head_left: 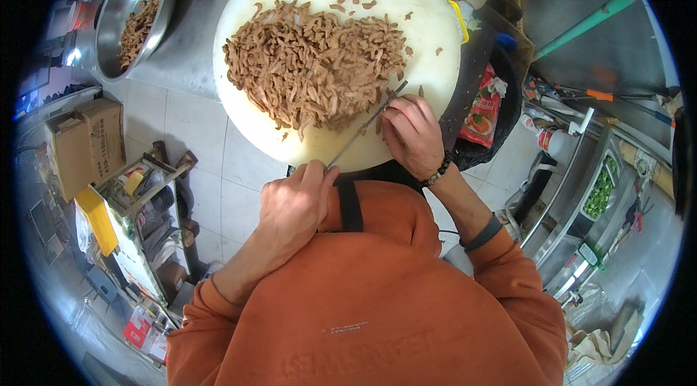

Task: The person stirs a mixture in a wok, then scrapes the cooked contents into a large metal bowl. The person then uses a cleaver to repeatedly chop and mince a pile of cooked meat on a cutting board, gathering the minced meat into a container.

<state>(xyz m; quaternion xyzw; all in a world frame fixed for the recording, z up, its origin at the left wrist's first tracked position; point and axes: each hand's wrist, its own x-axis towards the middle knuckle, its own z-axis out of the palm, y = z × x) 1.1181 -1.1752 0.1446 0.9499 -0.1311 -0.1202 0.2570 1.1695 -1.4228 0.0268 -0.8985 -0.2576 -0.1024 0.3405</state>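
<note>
A large heap of brown sliced meat strips (312,66) lies on a round white cutting board (432,15). Along the heap's near right edge runs a knife (356,140), seen edge-on as a thin dark line slanting up to the right. My left hand (296,198) is closed on its near end at the board's front rim. Farther along, the fingers of my right hand (414,133) are bent and pressed against the knife near its far end. The blade's face is hidden from this angle. A few loose scraps lie on the board's far side.
To the far left, a steel bowl (161,26) holds more meat strips. Right of the board hangs a black bag (508,88) with a red packet (481,114). A cluttered cart (149,197) and cardboard box (87,140) stand left; a tray of chopped greens (600,190) is right.
</note>
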